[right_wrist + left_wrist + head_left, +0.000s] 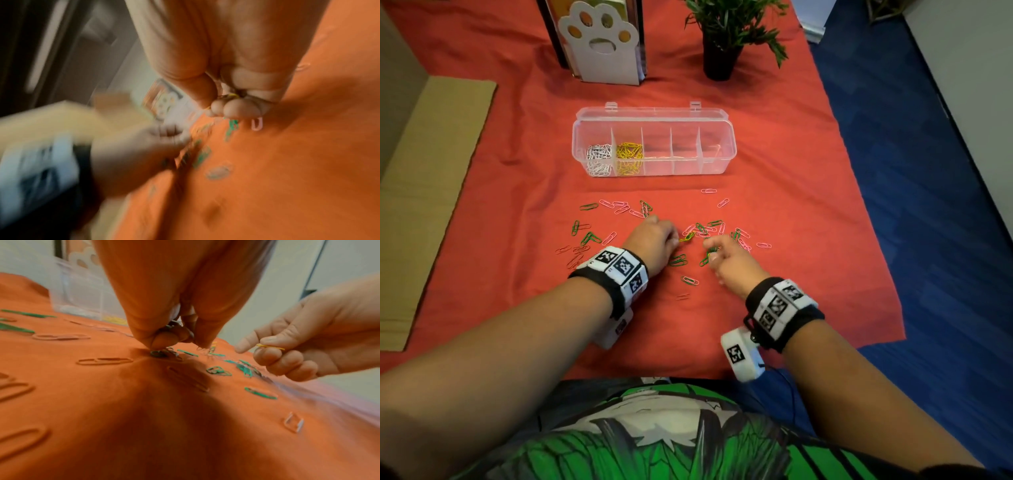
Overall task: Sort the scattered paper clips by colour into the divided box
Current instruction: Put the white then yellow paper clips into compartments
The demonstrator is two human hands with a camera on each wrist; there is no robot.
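Note:
A clear divided box (690,168) stands open on the red cloth, with white clips (598,159) in its leftmost compartment and yellow clips (629,157) in the one beside it. Green clips (589,237), pink clips (619,207) and red clips (575,255) lie scattered in front of it. My left hand (674,240) is curled, fingertips down on the cloth, and pinches a small bunch of clips (164,352); their colour is unclear. To its right my right hand (710,251) pinches a yellow clip (270,347) between thumb and forefinger, just above more green clips (219,370).
A paw-print paper holder (602,44) and a potted plant (722,44) stand behind the box. Cardboard (431,188) lies along the left side. The cloth ends at the right, where blue floor (928,205) shows.

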